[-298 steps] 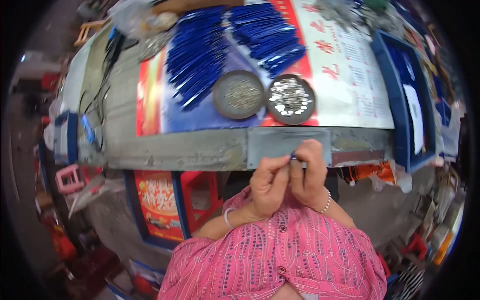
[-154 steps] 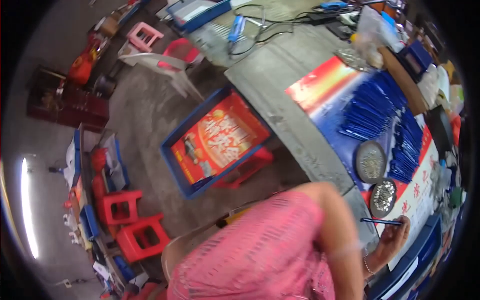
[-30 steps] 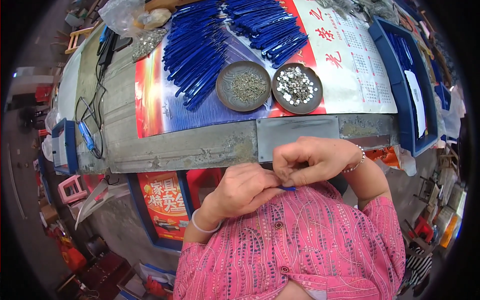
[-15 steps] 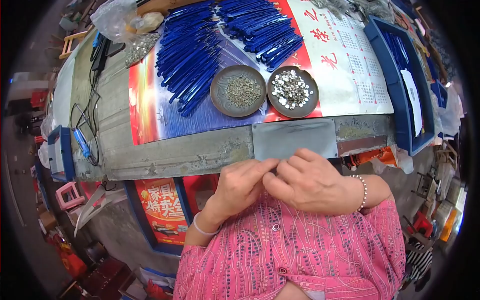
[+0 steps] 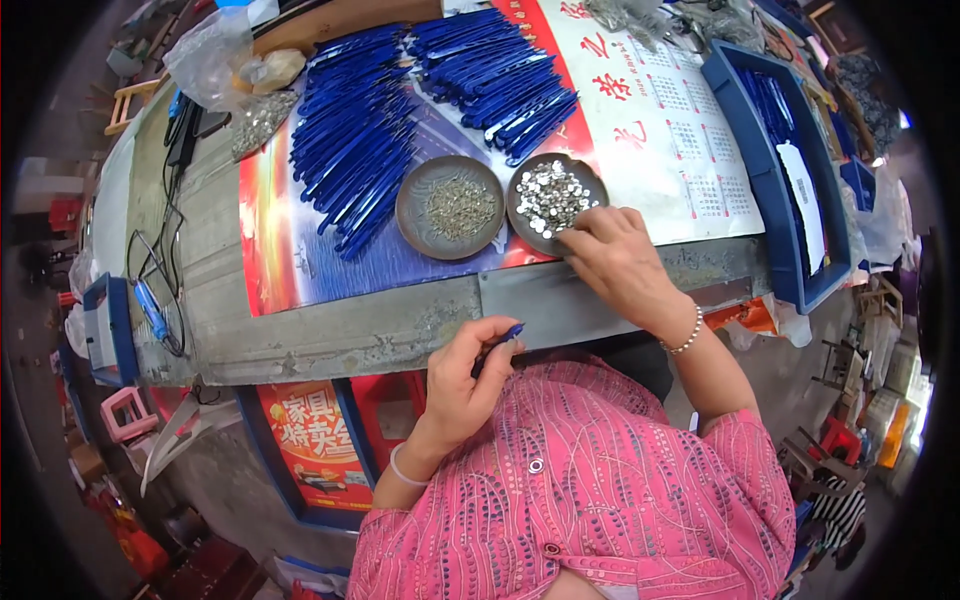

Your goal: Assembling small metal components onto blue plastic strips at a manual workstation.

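In front of my body, my left hand (image 5: 468, 385) is closed, thumb and index finger pinching a slim dark blue piece (image 5: 512, 331) whose tip sticks out; the rest is hidden in my hand. My right hand (image 5: 620, 262) reaches over the near right rim of a round dark dish (image 5: 594, 180) with small round silvery discs (image 5: 548, 196). Its fingers are bent and drawn together at the discs, and whatever is between them is hidden. Left of it stands a second dark dish (image 5: 413, 220), holding small thin metal bits (image 5: 462, 208).
Slim glossy blue pieces lie in two heaps (image 5: 355, 140) (image 5: 500, 80) on a calendar sheet (image 5: 700, 190). A blue crate (image 5: 785, 250) stands at the right. On the left lie cables and a blue-handled tool (image 5: 152, 312). A grey plate (image 5: 530, 310) sits at the near edge.
My hands were together above the near edge. My right hand has moved forward to the disc dish; my left has stayed near my body, the blue piece now showing in it.
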`<action>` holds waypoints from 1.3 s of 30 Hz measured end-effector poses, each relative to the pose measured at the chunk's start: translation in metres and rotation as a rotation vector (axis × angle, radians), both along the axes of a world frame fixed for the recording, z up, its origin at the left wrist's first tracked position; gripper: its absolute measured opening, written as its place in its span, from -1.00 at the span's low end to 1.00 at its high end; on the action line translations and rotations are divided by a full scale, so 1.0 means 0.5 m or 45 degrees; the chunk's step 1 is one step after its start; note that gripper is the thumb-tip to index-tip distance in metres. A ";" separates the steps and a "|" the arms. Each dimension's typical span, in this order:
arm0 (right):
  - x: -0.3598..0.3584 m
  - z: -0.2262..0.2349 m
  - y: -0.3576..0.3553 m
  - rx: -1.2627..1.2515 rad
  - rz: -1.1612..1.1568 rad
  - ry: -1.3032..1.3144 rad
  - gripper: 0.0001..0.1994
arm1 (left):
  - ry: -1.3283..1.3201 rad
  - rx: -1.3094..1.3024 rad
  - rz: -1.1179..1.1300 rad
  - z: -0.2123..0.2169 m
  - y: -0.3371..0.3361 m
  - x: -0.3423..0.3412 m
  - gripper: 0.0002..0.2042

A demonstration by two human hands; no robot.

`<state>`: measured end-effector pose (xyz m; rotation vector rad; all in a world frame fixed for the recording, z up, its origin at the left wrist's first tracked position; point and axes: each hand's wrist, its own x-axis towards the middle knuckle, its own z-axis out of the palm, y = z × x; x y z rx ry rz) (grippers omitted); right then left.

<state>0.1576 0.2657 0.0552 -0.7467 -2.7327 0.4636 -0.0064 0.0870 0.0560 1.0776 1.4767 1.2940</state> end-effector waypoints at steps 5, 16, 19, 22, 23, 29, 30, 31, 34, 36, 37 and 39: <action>0.001 -0.042 0.001 0.075 0.085 -0.023 -0.89 | -0.139 -0.115 0.117 -0.005 -0.010 0.011 -0.81; 0.023 -0.008 0.021 -0.093 0.016 0.014 -0.75 | -0.244 -0.130 0.114 -0.003 0.006 0.014 -0.81; 0.026 -0.010 0.024 -0.081 0.026 0.075 -0.73 | -0.219 -0.107 0.111 -0.011 0.010 0.019 -0.80; 0.021 -0.012 0.021 -0.036 0.073 0.034 -0.78 | -0.207 -0.071 0.077 -0.022 0.015 0.022 -0.80; 0.022 -0.014 0.019 -0.030 0.060 0.028 -0.78 | -0.202 -0.072 0.073 -0.022 0.016 0.023 -0.80; 0.014 -0.039 0.014 0.031 0.163 0.092 -0.93 | -0.342 -0.156 0.193 -0.007 0.003 0.026 -0.82; 0.010 -0.038 0.013 0.008 0.186 0.137 -0.92 | -0.361 -0.138 0.202 -0.009 0.001 0.022 -0.82; 0.010 -0.030 0.003 -0.065 0.186 0.198 -0.90 | -0.378 -0.116 0.158 -0.013 0.001 0.021 -0.82; 0.012 0.002 -0.038 -0.262 0.204 0.348 -0.87 | -0.453 -0.138 0.237 -0.016 0.009 0.024 -0.83; 0.015 0.025 -0.070 -0.708 0.137 0.554 -0.89 | -0.496 -0.132 0.232 -0.008 0.018 0.032 -0.80; 0.016 0.035 -0.081 -0.851 0.111 0.565 -0.88 | -0.480 -0.145 0.258 -0.007 0.021 0.035 -0.80; 0.020 0.045 -0.097 -0.910 0.075 0.628 -0.88 | -0.597 -0.147 0.220 -0.012 0.030 0.046 -0.74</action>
